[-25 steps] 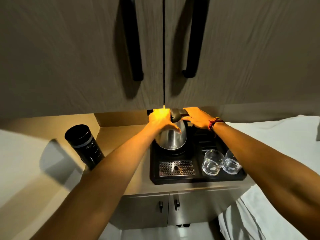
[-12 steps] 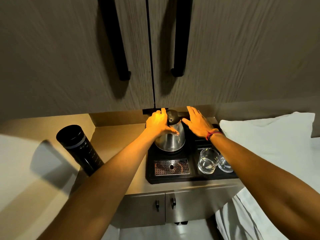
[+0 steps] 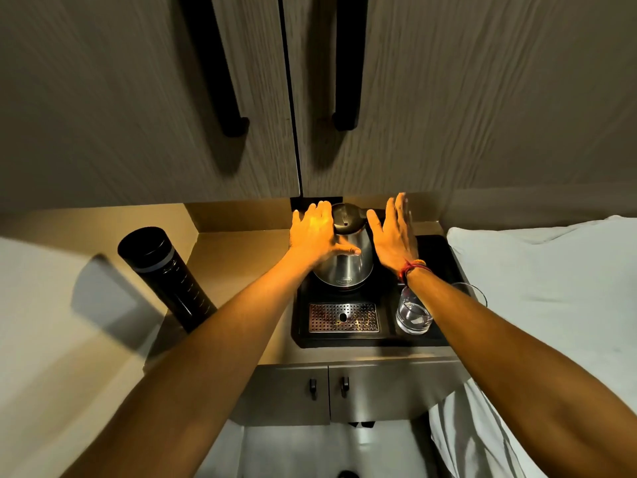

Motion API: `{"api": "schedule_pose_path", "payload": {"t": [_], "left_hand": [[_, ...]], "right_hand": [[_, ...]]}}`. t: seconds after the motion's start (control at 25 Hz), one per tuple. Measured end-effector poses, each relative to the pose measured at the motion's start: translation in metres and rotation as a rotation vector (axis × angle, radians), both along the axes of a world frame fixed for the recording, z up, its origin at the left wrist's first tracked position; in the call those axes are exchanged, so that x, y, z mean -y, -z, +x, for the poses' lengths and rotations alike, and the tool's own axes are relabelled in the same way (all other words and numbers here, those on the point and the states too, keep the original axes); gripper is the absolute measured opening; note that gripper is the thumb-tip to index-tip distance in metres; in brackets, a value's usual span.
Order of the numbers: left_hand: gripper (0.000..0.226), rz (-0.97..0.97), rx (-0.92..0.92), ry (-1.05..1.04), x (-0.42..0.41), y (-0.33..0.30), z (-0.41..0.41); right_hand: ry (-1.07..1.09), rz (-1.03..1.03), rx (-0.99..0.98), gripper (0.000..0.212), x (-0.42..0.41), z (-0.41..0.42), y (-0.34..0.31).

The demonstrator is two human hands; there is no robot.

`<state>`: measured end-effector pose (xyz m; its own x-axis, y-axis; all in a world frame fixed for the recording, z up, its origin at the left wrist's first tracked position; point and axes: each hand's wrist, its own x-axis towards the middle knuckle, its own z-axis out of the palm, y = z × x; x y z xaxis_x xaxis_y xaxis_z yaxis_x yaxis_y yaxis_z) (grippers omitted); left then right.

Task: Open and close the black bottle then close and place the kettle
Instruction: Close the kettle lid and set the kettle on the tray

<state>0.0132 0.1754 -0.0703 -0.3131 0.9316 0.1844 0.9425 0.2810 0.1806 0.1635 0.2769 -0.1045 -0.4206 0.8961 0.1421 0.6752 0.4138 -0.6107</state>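
Kettle (image 3: 348, 260) is sitting upright on the black tray (image 3: 437, 257), far-centre of the worktop (image 3: 238, 257), lid looking shut from here. Black bottle (image 3: 165, 274) is standing capped on the left of the worktop, well apart from the tray.

Hands: left hand (image 3: 317, 236) is lying open against the kettle's left flank, thumb across the steel body, not wrapped round it. Right hand (image 3: 396, 232) is open with fingers spread, just beside the kettle on its right; contact cannot be told. Nothing is clamped.

Risks, as I'm reading it:
- Left thumb is resting on bare steel. If the kettle is hot, that's a flinch and a knocked kettle.
- Any sideways drag from the left palm could be tipping or skidding the kettle off its seat toward the drip grille (image 3: 343, 317).
- Right forearm is passing directly over the near glass (image 3: 413, 315), which looks to be holding water; a second glass (image 3: 474, 293) is mostly hidden behind the arm. A low pull-back is clipping either one.
- Lid latch isn't verifiable; it may be only resting.

Surroundings: cupboard doors (image 3: 138, 98) with long black handles are overhanging the far edge, so headroom above the kettle is tight. Bedding (image 3: 551, 270) is lying close on the right. Drawer fronts (image 3: 327, 391) are below the worktop.
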Motion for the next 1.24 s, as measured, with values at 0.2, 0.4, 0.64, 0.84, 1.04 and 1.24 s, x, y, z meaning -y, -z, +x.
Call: {"api": "schedule_pose_path", "payload": {"t": [0.2, 0.4, 0.64, 0.84, 1.04, 1.24], "left_hand": [[0.119, -0.071, 0.019, -0.041, -0.003, -0.004, 0.006], [0.132, -0.163, 0.042, -0.11, 0.007, -0.018, 0.025], [0.119, -0.106, 0.02, -0.148, 0.015, -0.007, 0.036], [0.107, -0.11, -0.018, -0.138, 0.021, -0.004, 0.037], [0.099, -0.117, -0.022, -0.117, 0.023, -0.004, 0.031], [0.099, -0.155, -0.014, -0.098, 0.025, -0.009, 0.032]], "right_hand": [[-0.008, 0.204, 0.161, 0.085, -0.005, -0.002, -0.001], [-0.017, 0.104, 0.154, 0.086, 0.026, 0.007, -0.015], [-0.025, 0.162, 0.287, 0.088, 0.049, 0.036, -0.01], [-0.017, 0.166, 0.366, 0.095, 0.048, 0.049, -0.022], [-0.096, 0.043, 0.311, 0.104, 0.046, 0.035, -0.023], [-0.082, -0.056, 0.271, 0.095, 0.037, 0.03, -0.042]]}}
